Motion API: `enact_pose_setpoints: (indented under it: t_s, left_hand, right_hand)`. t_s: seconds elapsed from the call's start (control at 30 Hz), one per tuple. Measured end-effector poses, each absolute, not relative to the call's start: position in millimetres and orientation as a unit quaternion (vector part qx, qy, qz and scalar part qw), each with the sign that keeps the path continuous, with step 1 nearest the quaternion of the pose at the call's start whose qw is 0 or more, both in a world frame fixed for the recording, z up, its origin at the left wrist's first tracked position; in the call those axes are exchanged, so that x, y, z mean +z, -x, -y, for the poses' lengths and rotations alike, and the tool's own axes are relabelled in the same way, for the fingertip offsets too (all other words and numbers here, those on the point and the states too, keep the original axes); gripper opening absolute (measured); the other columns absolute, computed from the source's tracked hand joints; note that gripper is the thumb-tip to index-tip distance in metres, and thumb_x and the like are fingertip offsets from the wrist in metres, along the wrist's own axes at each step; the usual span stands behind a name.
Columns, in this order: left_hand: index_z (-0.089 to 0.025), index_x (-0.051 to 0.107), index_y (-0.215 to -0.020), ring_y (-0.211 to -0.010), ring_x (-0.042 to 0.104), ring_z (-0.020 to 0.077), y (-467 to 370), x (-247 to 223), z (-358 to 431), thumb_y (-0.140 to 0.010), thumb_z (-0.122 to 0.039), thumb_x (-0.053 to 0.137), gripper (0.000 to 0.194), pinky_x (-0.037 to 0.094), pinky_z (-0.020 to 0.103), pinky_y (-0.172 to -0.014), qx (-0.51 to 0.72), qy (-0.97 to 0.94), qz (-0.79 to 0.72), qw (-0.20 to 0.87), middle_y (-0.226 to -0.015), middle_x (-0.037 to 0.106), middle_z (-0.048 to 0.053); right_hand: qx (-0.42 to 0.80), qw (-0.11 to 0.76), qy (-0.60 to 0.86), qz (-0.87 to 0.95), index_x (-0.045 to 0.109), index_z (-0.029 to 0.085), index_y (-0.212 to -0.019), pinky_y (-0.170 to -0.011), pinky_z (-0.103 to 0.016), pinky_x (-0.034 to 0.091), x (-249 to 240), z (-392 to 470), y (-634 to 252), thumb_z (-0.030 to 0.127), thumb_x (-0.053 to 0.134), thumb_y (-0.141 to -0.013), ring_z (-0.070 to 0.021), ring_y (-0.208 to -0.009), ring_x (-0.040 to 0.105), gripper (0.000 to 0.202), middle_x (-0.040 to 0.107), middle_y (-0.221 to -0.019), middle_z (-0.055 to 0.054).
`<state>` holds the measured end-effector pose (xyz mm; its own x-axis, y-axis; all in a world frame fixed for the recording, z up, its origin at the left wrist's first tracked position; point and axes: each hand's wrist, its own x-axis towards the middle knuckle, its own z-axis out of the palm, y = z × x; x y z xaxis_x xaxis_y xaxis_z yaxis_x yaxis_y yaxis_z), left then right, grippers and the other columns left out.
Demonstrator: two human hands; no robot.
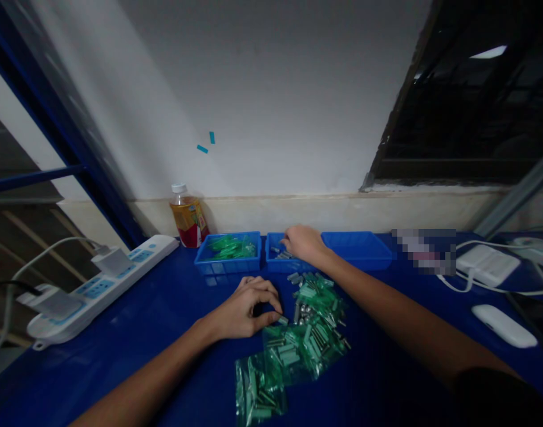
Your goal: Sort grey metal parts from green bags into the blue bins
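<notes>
My left hand (253, 308) rests on the blue table, its thumb and forefinger closed on a small pale cylindrical piece (282, 320). My right hand (303, 242) is over the middle blue bin (278, 265), fingers bent down and pressed together near small metal pieces (283, 255) in it; what they hold, if anything, is hidden. Between my forearms lie green-tinted plastic bags (289, 353) of pale cylinders and metal screws. Loose metal parts (303, 313) lie just right of my left hand.
The left blue bin (229, 265) holds green bags; another blue bin (358, 252) stands right. A drink bottle (189, 216) is behind. A power strip (106, 284) lies left; a white adapter (487, 265), cables and a white case (504, 326) lie right. The wall (271, 118) rises behind.
</notes>
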<state>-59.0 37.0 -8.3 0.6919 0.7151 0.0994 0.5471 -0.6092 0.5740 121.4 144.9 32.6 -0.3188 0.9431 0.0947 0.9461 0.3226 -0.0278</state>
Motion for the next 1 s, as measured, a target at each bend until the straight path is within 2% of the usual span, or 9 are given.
enact_pose_setpoints:
  t_s: [0.13, 0.4, 0.57, 0.73, 0.8, 0.87, 0.93, 1.0]
  left_hand:
    - [-0.023, 0.066, -0.091, -0.099, 0.052, 0.0187, 59, -8, -37, -0.085, -0.034, 0.058, 0.015, 0.026, 0.037, -0.093, 0.163, -0.883, -0.356, 0.258, -0.1, 0.061, 0.002]
    - [-0.022, 0.067, -0.09, -0.098, 0.053, 0.0186, 60, -7, -35, -0.085, -0.033, 0.059, 0.014, 0.028, 0.036, -0.092, 0.171, -0.887, -0.35, 0.25, -0.099, 0.062, 0.002]
    - [-0.022, 0.065, -0.091, -0.095, 0.055, 0.0179, 58, -9, -37, -0.089, -0.035, 0.053, 0.018, 0.03, 0.036, -0.093, 0.186, -0.885, -0.348, 0.248, -0.096, 0.063, 0.002]
    - [-0.018, 0.061, -0.096, -0.088, 0.057, 0.0167, 57, -17, -44, -0.093, -0.032, 0.045, 0.021, 0.038, 0.032, -0.086, 0.232, -0.855, -0.382, 0.261, -0.093, 0.065, 0.003]
    - [-0.018, 0.062, -0.096, -0.087, 0.057, 0.0166, 57, -18, -46, -0.093, -0.031, 0.045, 0.022, 0.04, 0.031, -0.084, 0.247, -0.848, -0.391, 0.26, -0.093, 0.066, 0.004]
    - [-0.017, 0.063, -0.095, -0.086, 0.058, 0.0169, 57, -18, -47, -0.092, -0.032, 0.046, 0.022, 0.042, 0.031, -0.083, 0.261, -0.842, -0.397, 0.255, -0.093, 0.066, 0.004]
    - [-0.017, 0.063, -0.095, -0.087, 0.058, 0.0173, 56, -17, -47, -0.091, -0.033, 0.047, 0.023, 0.043, 0.032, -0.082, 0.277, -0.831, -0.409, 0.255, -0.093, 0.067, 0.004]
    - [-0.016, 0.063, -0.095, -0.086, 0.059, 0.0176, 53, -15, -47, -0.09, -0.035, 0.048, 0.024, 0.045, 0.032, -0.08, 0.3, -0.813, -0.424, 0.264, -0.092, 0.067, 0.005]
  right_hand:
    - [-0.003, 0.028, 0.572, 0.82, 0.071, 0.015, -0.097, -0.074, -0.034, 0.048, 31, -148, -107, 0.036, 0.052, -0.085, -0.0298, -0.094, 0.065, 0.03, 0.069, -0.101, -0.017]
    - [0.046, 0.01, 0.502, 0.864, 0.073, 0.022, -0.094, -0.072, -0.029, 0.047, 27, -159, -115, 0.027, 0.056, -0.081, -0.0247, -0.09, 0.066, 0.022, 0.072, -0.097, -0.011]
    - [0.063, 0.031, 0.481, 0.874, 0.071, 0.022, -0.102, -0.076, -0.027, 0.045, 24, -161, -119, 0.023, 0.052, -0.083, -0.023, -0.095, 0.064, 0.026, 0.069, -0.107, -0.008]
    - [0.086, 0.057, 0.462, 0.881, 0.071, 0.02, -0.098, -0.076, -0.022, 0.043, 26, -160, -120, 0.019, 0.048, -0.084, -0.0186, -0.092, 0.064, 0.027, 0.07, -0.104, -0.004]
    - [0.08, 0.109, 0.46, 0.877, 0.069, 0.018, -0.101, -0.08, -0.023, 0.042, 28, -152, -124, 0.018, 0.045, -0.086, -0.0184, -0.095, 0.062, 0.028, 0.069, -0.107, -0.006]
    - [0.064, 0.205, 0.449, 0.867, 0.067, 0.016, -0.102, -0.082, -0.025, 0.041, 30, -133, -132, 0.018, 0.043, -0.089, -0.0176, -0.095, 0.061, 0.028, 0.069, -0.105, -0.007]
    - [0.049, 0.3, 0.426, 0.852, 0.066, 0.016, -0.099, -0.081, -0.026, 0.041, 27, -107, -142, 0.018, 0.042, -0.09, -0.0162, -0.089, 0.06, 0.025, 0.069, -0.097, -0.006]
    - [0.039, 0.336, 0.405, 0.849, 0.064, 0.017, -0.097, -0.077, -0.028, 0.041, 18, -76, -153, 0.019, 0.045, -0.09, -0.016, -0.082, 0.058, 0.02, 0.067, -0.087, -0.005]
